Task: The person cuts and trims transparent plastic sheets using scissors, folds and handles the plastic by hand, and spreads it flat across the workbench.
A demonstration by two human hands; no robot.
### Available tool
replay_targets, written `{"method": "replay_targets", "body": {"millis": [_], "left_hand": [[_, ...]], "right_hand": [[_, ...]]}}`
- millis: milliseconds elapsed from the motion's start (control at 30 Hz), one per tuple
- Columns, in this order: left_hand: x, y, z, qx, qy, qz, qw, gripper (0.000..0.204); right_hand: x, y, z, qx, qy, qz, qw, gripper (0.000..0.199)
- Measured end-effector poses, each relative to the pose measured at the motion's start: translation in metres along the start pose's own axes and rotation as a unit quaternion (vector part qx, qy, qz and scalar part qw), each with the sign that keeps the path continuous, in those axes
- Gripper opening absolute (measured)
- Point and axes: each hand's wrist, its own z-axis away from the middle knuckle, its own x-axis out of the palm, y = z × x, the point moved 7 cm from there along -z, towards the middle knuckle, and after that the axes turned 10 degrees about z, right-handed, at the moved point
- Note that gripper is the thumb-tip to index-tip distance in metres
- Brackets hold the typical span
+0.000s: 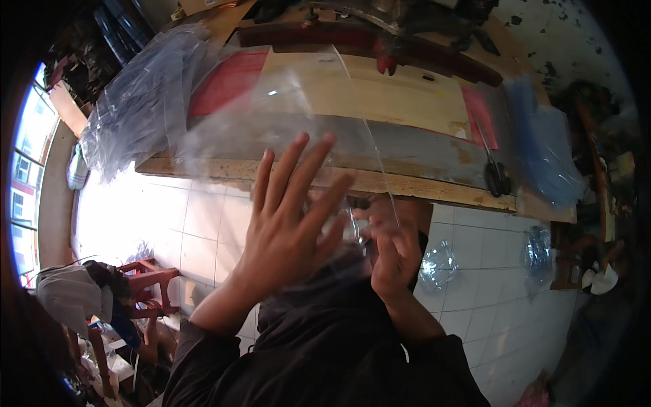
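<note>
A clear plastic sheet point(251, 129) slants up from in front of my body over the near edge of the worktable, its straight right edge showing as a thin bright line. My right hand point(393, 258) is closed, its fingers pinched at the lower end of that edge. Against the sheet's middle, my left hand point(291, 197) has its fingers stretched and spread, gripping nothing; its thumb side is smeared by motion. The lower part of the sheet is blurred and partly hidden behind my hands.
On the worktable point(434, 191) lie black-handled scissors point(497, 178), a heap of clear plastic point(146, 102) at left and bluish plastic sheets point(549, 149) at right. A dark red bar point(339, 35) spans the back. Plastic point(439, 266) lies on the tiled floor; a red stool point(154, 285) and another person are lower left.
</note>
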Motion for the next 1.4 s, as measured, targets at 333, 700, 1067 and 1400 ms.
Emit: {"method": "replay_targets", "body": {"millis": [333,700,1067,1400], "left_hand": [[0.075,-0.049,-0.004,-0.009,-0.139,0.075,0.987,0.061],[0.062,0.043,0.091,-0.094,-0.371,0.59,0.711,0.034],[0.129,-0.02,0.136,-0.295,0.082,0.829,0.469,0.097],[0.14,-0.022,0.153,-0.357,0.04,0.816,0.454,0.048]], "right_hand": [[-0.03,0.065,0.029,0.31,-0.131,0.042,0.941,0.024],[0.016,0.058,0.035,0.424,-0.142,-0.18,0.876,0.023],[-0.039,0.046,0.023,0.349,-0.206,0.112,0.907,0.022],[-0.214,0.038,-0.091,0.097,0.039,0.67,0.735,0.034]]}}
